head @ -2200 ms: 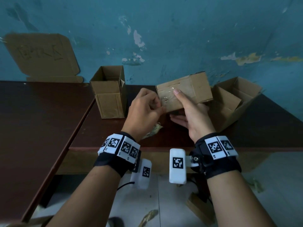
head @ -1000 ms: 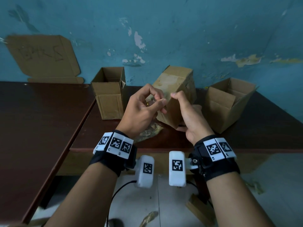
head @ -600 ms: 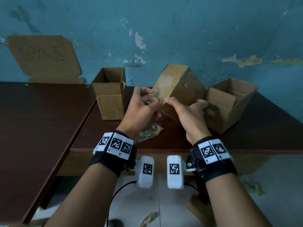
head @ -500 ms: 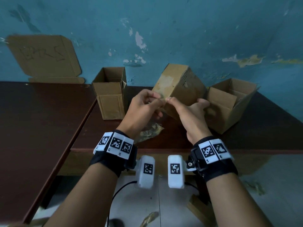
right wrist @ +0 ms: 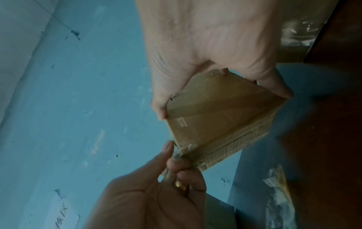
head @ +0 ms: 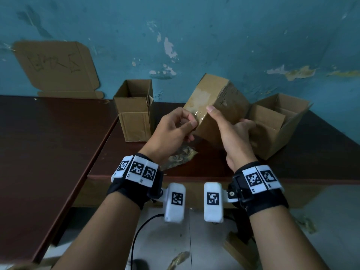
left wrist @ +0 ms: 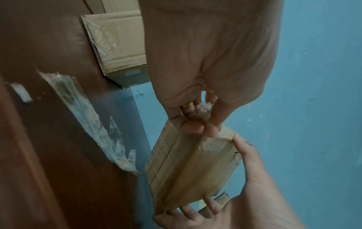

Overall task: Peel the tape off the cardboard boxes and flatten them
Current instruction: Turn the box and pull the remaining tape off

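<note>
Cardboard box (head: 218, 106) gripped by right hand (head: 233, 137); left hand (head: 171, 133) pinches tape (head: 198, 115).

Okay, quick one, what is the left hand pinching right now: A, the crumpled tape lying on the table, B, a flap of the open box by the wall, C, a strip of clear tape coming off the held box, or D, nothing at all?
C: the left hand pinches a strip of clear tape stretched from the taped box, which the right hand holds up above the table.
</note>
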{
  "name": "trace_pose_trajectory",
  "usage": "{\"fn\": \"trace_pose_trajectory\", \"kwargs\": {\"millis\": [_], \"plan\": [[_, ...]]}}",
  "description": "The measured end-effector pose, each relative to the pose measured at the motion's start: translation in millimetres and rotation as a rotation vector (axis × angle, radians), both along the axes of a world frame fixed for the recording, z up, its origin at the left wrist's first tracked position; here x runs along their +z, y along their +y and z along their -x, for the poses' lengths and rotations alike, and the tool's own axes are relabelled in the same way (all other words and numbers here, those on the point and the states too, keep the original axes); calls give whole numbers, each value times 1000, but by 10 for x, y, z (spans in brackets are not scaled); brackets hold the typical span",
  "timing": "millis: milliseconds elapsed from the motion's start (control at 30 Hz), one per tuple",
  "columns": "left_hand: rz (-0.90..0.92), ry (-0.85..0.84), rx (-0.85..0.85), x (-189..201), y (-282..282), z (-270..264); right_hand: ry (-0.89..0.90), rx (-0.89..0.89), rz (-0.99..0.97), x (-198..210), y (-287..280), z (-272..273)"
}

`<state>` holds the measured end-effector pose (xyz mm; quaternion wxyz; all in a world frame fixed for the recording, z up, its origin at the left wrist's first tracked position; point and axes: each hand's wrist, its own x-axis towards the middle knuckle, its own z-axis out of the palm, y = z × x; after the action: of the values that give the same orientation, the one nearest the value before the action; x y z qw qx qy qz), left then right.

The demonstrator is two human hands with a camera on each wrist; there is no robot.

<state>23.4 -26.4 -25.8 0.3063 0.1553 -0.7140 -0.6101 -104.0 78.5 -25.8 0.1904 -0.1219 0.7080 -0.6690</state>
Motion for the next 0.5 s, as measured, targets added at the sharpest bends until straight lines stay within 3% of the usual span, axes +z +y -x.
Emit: {"fn": "trace_pose_trajectory", "kwargs": {"millis": [167, 500], "plan": [[52, -14, -96, 2, 36, -9, -44, -31, -21, 20, 6, 24], [16, 5, -71, 9, 101, 31, -106, -48, -31, 29, 9, 52]]}}
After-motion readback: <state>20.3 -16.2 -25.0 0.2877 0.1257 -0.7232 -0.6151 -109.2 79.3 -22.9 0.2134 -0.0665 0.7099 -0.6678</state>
